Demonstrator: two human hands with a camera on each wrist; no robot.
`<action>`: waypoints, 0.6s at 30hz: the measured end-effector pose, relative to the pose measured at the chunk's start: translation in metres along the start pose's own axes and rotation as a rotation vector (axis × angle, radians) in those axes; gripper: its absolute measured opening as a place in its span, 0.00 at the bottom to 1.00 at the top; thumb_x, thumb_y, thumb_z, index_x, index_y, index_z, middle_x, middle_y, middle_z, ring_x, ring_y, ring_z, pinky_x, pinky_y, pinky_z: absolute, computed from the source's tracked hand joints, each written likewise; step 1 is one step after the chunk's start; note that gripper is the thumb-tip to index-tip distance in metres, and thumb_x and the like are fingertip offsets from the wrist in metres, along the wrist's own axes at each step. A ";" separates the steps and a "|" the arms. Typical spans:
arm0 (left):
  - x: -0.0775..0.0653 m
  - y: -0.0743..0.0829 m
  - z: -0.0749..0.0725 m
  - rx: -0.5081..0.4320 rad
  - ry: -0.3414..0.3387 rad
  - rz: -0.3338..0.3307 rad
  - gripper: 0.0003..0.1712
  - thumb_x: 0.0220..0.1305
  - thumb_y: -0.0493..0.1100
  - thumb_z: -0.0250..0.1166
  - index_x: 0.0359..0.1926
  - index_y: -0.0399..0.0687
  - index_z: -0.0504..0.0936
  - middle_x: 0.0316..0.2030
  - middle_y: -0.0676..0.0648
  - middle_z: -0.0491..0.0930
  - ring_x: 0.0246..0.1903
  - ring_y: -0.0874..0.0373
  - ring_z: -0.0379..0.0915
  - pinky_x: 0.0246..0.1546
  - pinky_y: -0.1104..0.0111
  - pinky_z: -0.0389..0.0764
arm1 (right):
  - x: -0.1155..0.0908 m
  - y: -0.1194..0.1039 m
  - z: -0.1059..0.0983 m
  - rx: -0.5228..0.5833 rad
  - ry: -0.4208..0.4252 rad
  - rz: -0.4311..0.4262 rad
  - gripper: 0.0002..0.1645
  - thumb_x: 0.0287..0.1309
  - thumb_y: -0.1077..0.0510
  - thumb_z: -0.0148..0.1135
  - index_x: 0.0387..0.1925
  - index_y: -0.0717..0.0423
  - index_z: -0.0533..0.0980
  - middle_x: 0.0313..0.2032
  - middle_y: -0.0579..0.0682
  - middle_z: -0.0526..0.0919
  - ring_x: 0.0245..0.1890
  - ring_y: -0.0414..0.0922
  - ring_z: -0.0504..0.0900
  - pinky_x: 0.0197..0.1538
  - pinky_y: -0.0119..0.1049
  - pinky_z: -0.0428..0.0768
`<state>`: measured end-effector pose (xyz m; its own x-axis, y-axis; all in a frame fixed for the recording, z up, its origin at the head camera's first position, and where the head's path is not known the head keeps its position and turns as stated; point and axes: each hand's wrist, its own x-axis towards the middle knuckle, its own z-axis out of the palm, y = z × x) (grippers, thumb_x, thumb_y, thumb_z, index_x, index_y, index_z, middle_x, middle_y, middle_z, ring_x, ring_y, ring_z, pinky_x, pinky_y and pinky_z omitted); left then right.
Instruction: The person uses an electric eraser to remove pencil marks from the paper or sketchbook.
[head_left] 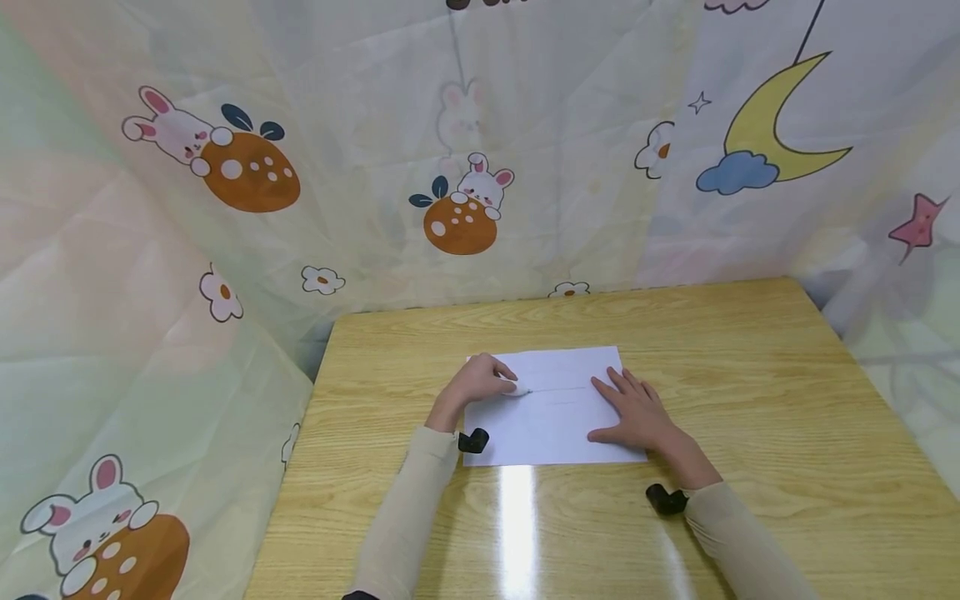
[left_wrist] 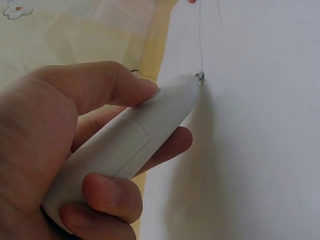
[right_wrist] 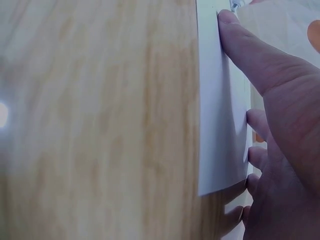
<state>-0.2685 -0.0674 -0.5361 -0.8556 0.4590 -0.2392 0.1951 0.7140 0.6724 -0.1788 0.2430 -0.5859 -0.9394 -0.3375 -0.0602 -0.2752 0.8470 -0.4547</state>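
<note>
My left hand (head_left: 478, 379) grips a thick white pen-shaped tool (left_wrist: 117, 142), thumb and fingers around its body. The tool's small metal tip (left_wrist: 200, 75) is right at the sheet, at the end of a thin line (left_wrist: 201, 40). A white sheet of paper (head_left: 540, 433) lies flat on the wooden table. Two thin, roughly parallel lines run across its middle. My right hand (head_left: 641, 414) rests spread on the sheet's right edge. In the right wrist view its thumb (right_wrist: 245, 45) lies on the paper, with the fingertips beyond.
The wooden table (head_left: 750, 375) extends around the paper on all sides. A fabric backdrop (head_left: 562, 208) printed with rabbits, flowers and a moon hangs behind and to both sides. Black wrist cameras (head_left: 474, 440) sit at both cuffs.
</note>
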 end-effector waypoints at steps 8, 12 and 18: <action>-0.002 -0.001 0.002 -0.008 0.004 -0.049 0.11 0.57 0.47 0.69 0.40 0.50 0.90 0.44 0.51 0.83 0.24 0.61 0.65 0.27 0.69 0.67 | -0.003 -0.003 0.000 0.006 -0.003 -0.001 0.63 0.43 0.28 0.69 0.73 0.56 0.59 0.72 0.66 0.49 0.71 0.66 0.42 0.65 0.66 0.41; -0.001 0.000 0.003 -0.014 0.006 -0.020 0.11 0.57 0.47 0.69 0.40 0.49 0.90 0.43 0.51 0.84 0.23 0.62 0.65 0.26 0.69 0.67 | -0.003 -0.004 -0.001 0.005 0.011 -0.002 0.62 0.43 0.28 0.70 0.73 0.56 0.59 0.72 0.66 0.50 0.71 0.66 0.43 0.65 0.66 0.41; 0.000 0.001 0.002 -0.009 0.008 -0.014 0.11 0.57 0.46 0.69 0.40 0.49 0.90 0.42 0.52 0.84 0.21 0.62 0.63 0.26 0.69 0.66 | -0.003 -0.004 -0.002 0.004 0.020 0.003 0.63 0.43 0.28 0.70 0.73 0.56 0.58 0.72 0.65 0.50 0.71 0.66 0.43 0.65 0.65 0.41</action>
<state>-0.2677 -0.0657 -0.5365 -0.8620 0.4450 -0.2426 0.1791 0.7153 0.6755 -0.1754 0.2417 -0.5818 -0.9439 -0.3271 -0.0440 -0.2720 0.8463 -0.4581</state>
